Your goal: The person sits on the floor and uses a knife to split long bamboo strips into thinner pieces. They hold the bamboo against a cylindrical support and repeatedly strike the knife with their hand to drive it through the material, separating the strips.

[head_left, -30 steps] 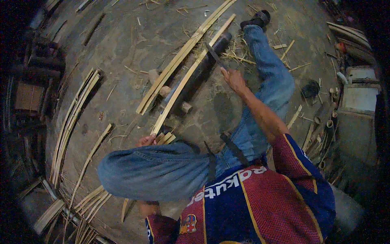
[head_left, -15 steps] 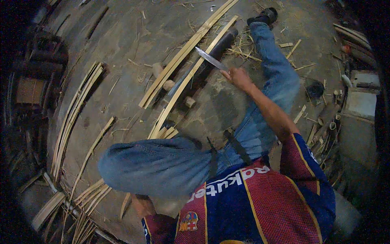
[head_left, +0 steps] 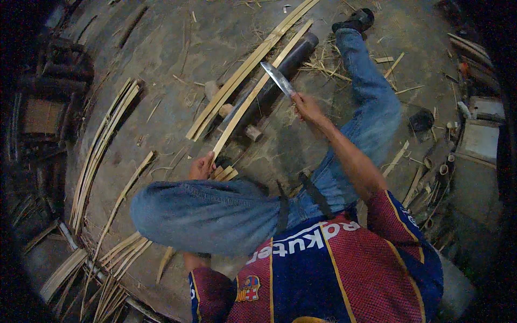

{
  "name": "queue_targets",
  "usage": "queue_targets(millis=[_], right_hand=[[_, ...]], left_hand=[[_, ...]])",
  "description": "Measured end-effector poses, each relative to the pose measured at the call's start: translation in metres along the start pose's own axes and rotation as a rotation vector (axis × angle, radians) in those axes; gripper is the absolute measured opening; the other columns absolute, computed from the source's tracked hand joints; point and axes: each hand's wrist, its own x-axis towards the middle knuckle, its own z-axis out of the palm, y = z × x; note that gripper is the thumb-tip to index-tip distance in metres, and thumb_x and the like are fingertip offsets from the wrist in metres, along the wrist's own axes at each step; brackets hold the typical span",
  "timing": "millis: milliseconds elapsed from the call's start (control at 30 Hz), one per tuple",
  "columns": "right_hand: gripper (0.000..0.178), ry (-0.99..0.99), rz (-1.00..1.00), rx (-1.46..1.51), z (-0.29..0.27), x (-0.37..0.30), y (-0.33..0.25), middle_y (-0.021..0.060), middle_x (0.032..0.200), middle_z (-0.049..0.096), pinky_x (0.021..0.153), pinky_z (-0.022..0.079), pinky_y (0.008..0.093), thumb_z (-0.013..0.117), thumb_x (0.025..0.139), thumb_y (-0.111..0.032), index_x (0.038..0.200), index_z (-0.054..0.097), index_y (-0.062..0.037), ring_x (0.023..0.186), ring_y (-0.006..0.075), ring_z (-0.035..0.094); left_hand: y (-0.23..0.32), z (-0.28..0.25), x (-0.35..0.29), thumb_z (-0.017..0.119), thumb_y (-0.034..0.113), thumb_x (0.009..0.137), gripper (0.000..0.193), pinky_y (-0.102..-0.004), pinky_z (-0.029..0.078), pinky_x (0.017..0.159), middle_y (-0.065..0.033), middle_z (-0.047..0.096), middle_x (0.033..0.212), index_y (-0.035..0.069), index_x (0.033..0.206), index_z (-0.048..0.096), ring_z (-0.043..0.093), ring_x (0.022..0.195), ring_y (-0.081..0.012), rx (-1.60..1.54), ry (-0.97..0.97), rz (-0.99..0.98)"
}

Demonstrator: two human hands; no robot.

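My right hand (head_left: 308, 107) is closed round the handle of a knife (head_left: 278, 79). Its blade points up and to the left, with the tip over or against a long pale bamboo strip (head_left: 249, 102). That strip runs slantwise along a dark rounded log or pipe (head_left: 295, 56) on the floor. Beyond my bent left knee, my left hand (head_left: 202, 166) shows with its fingers closed on the near end of the strip. My left forearm is mostly hidden under the leg.
Two or more longer strips (head_left: 242, 72) lie beside the log, near short wooden pegs (head_left: 253, 133). A bundle of strips (head_left: 102, 151) rests at left, with more strips (head_left: 116, 269) at lower left. Shavings (head_left: 331, 67) litter the floor near my right foot. Cut bamboo pieces (head_left: 444, 169) lie at right.
My left hand has come into sight beyond the knee and now holds the strip's near end. The knife has turned slightly, its tip staying near the strip.
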Motion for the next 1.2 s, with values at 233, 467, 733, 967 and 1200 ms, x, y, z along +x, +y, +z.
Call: queue_targets(millis=[233, 467, 733, 967, 1200], right_hand=[[0.048, 0.167, -0.372, -0.608, 0.032, -0.022, 0.024, 0.0118, 0.061, 0.057, 0.047, 0.045, 0.0386, 0.049, 0.097, -0.044, 0.08, 0.061, -0.0003, 0.05, 0.0234, 0.056], [0.051, 0.143, -0.101, -0.318, 0.039, -0.025, 0.018, 0.0237, 0.067, 0.059, 0.065, 0.047, 0.0488, 0.049, 0.097, -0.044, 0.086, 0.06, 0.0039, 0.064, 0.0412, 0.058], [0.051, -0.076, -0.248, -0.41, 0.045, -0.042, 0.009, 0.0122, 0.061, 0.051, 0.057, 0.046, 0.0401, 0.048, 0.097, -0.046, 0.084, 0.057, 0.0022, 0.059, 0.0233, 0.057], [0.051, 0.142, -0.312, -0.502, 0.059, -0.032, 0.039, 0.0166, 0.063, 0.054, 0.059, 0.044, 0.042, 0.049, 0.097, -0.047, 0.087, 0.06, 0.0025, 0.057, 0.0282, 0.054], [0.052, 0.141, -0.509, -0.542, 0.069, -0.042, 0.045, 0.0171, 0.065, 0.06, 0.059, 0.044, 0.0454, 0.048, 0.096, -0.049, 0.089, 0.061, 0.0014, 0.058, 0.0321, 0.055]], left_hand=[[0.025, 0.017, -0.017, 0.056, 0.055, 0.091, 0.056, -0.0306, 0.026, 0.045, 0.0008, 0.041, 0.05, 0.008, 0.061, 0.052, 0.037, 0.046, -0.0108, -0.013, 0.202, 0.037], [-0.015, 0.006, 0.005, 0.055, 0.061, 0.088, 0.06, -0.0317, 0.031, 0.049, -0.001, 0.046, 0.054, 0.007, 0.062, 0.056, 0.043, 0.05, -0.0137, 0.03, 0.214, 0.018], [-0.005, 0.003, -0.011, 0.058, 0.055, 0.09, 0.058, -0.0302, 0.028, 0.046, -0.0005, 0.044, 0.051, 0.007, 0.057, 0.052, 0.038, 0.046, -0.0112, -0.026, 0.2, -0.063], [0.02, 0.002, -0.018, 0.061, 0.058, 0.086, 0.057, -0.0309, 0.026, 0.044, 0.0011, 0.041, 0.05, 0.009, 0.059, 0.052, 0.036, 0.044, -0.0105, 0.023, 0.158, -0.071], [-0.014, 0.0, -0.005, 0.06, 0.061, 0.085, 0.059, -0.0312, 0.028, 0.047, 0.001, 0.04, 0.051, 0.008, 0.06, 0.054, 0.036, 0.045, -0.0117, -0.129, 0.185, -0.019]])
